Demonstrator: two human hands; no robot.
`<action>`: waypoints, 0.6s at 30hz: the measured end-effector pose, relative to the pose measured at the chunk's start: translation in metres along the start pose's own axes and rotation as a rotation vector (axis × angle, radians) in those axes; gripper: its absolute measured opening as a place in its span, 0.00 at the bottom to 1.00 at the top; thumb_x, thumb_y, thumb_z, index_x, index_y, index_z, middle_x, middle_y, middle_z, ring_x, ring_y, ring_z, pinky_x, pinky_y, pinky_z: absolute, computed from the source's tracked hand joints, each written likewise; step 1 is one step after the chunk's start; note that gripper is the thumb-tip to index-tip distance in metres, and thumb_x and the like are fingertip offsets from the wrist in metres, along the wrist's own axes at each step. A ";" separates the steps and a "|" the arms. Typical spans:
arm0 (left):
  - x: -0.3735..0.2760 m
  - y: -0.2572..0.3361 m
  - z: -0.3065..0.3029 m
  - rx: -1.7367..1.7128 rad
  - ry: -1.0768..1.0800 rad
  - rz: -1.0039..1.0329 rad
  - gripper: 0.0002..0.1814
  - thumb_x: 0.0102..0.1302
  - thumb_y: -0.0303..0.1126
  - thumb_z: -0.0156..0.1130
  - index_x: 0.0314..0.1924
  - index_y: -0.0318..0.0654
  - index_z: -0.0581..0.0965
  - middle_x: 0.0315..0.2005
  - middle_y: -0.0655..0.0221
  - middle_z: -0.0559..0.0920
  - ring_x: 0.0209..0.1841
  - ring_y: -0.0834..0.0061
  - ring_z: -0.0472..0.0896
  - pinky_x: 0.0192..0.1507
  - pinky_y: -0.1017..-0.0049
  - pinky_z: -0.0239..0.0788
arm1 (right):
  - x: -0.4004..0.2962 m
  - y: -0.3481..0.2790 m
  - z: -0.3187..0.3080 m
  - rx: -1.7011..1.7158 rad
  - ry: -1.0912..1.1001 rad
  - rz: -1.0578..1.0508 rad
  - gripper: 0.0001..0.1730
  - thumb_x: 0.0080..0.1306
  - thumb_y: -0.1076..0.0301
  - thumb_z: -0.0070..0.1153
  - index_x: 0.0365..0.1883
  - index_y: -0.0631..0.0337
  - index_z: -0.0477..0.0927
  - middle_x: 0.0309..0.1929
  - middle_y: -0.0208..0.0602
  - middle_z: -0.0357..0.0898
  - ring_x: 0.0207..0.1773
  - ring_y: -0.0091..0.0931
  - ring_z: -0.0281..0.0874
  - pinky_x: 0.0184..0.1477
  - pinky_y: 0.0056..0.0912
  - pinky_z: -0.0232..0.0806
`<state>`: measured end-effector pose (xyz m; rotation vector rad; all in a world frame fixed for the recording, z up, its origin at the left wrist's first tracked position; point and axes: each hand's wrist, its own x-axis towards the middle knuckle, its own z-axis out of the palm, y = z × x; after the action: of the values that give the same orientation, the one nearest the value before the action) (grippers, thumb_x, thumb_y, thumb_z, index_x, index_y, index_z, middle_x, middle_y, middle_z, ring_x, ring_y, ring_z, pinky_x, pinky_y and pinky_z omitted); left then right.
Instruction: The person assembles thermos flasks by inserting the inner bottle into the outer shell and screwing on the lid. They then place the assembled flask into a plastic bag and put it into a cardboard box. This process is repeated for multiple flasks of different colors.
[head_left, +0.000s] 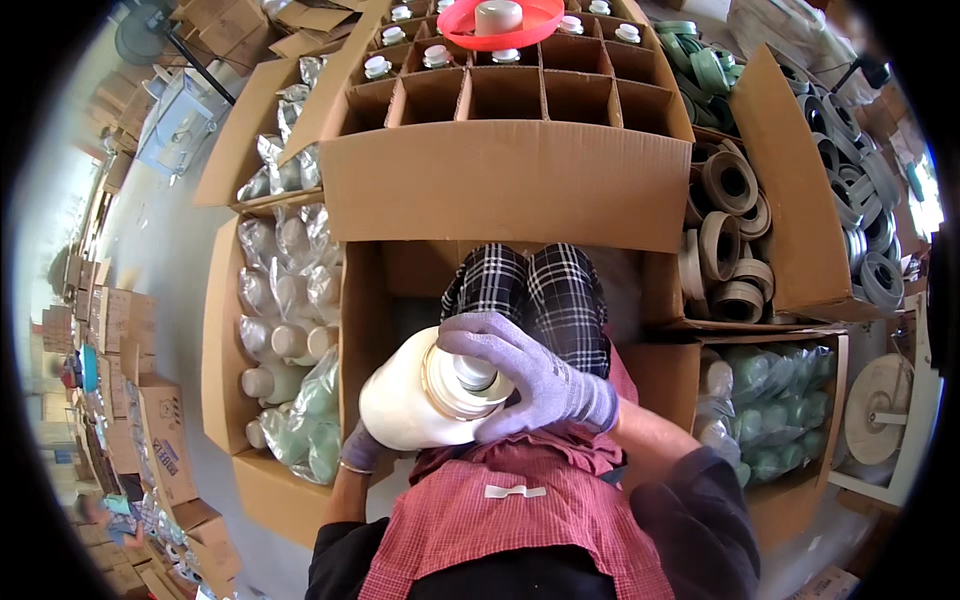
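Note:
A large white bottle or flask body lies tilted over my lap, its mouth turned to the right. A thin gold-coloured ring circles its shoulder near the neck. My right hand, in a grey-purple glove, grips around the neck end with the fingers over the top and the thumb below. Between them sits a silvery-white stopper or inner neck; I cannot tell which. My left hand, gloved alike, supports the far lower end and is mostly hidden behind the bottle.
Ahead stands a divided cardboard carton with several white-topped bottles and a red dish holding a beige cap. Bagged cups fill a left box. On the right are boxes of ring-shaped parts and bagged green pieces.

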<state>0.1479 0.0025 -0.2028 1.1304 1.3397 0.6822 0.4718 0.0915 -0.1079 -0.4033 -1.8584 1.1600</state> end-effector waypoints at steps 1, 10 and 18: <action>0.004 0.005 0.000 -0.020 -0.012 0.015 0.30 0.66 0.38 0.60 0.65 0.33 0.69 0.62 0.60 0.74 0.63 0.67 0.73 0.65 0.68 0.65 | 0.007 -0.002 0.000 -0.065 -0.019 -0.016 0.46 0.57 0.55 0.71 0.68 0.65 0.64 0.63 0.50 0.65 0.66 0.43 0.65 0.68 0.43 0.59; 0.037 0.012 0.027 -0.270 0.102 0.097 0.28 0.63 0.34 0.63 0.63 0.32 0.72 0.61 0.60 0.74 0.62 0.65 0.75 0.64 0.66 0.66 | 0.016 -0.017 0.001 -0.134 0.450 0.177 0.50 0.50 0.55 0.76 0.66 0.67 0.66 0.61 0.47 0.67 0.64 0.38 0.67 0.66 0.38 0.61; 0.070 0.038 0.038 -0.412 0.264 0.171 0.27 0.61 0.31 0.65 0.60 0.31 0.74 0.60 0.59 0.75 0.61 0.64 0.76 0.63 0.65 0.67 | 0.013 -0.038 0.004 -0.231 0.712 0.132 0.45 0.51 0.58 0.73 0.65 0.66 0.69 0.57 0.47 0.69 0.61 0.38 0.69 0.64 0.38 0.63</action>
<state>0.2040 0.0702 -0.2009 0.8448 1.2498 1.2062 0.4682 0.0783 -0.0700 -0.9452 -1.3423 0.7391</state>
